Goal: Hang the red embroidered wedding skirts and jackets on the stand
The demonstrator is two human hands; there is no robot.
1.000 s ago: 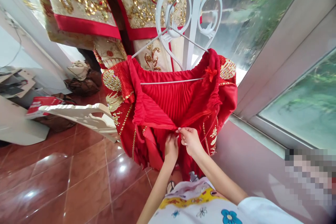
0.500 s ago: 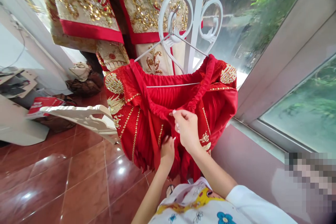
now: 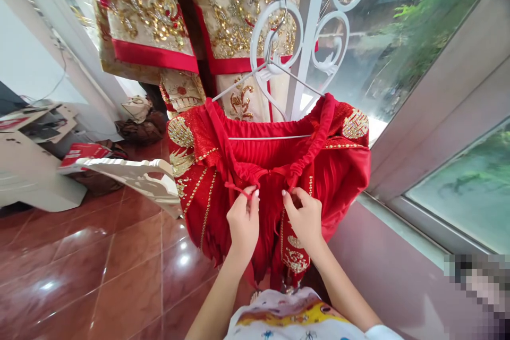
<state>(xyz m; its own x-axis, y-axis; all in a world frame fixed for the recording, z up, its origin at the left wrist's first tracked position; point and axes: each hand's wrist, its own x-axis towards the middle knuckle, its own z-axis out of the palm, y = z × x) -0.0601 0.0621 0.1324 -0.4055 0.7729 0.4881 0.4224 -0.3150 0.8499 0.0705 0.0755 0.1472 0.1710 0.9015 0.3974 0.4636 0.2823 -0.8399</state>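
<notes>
A red pleated skirt [image 3: 263, 133] with gold beading hangs by its gathered waistband from a wire hanger [image 3: 274, 66]. The front of the waistband dips toward me, with its two ends close together. My left hand [image 3: 244, 220] pinches a thin red tie cord [image 3: 238, 188] just below the left end; a loose piece of it sticks out to the left. Opposite it, my right hand [image 3: 306, 218] is closed in a pinch under the right end, on a strip of red fabric largely hidden by the fingers.
The hanger hooks onto a white scrolled metal stand [image 3: 313, 26]. Behind hang cream-and-gold garments [image 3: 155, 21] with red trim. A carved white panel [image 3: 135, 175] juts in at left, near a red box [image 3: 85, 154]. A glass door [image 3: 462, 186] stands at right.
My left hand has risen from the lower pleats to the waistband and pinches the cord. My right hand has shifted right and lower, away from the middle of the waistband.
</notes>
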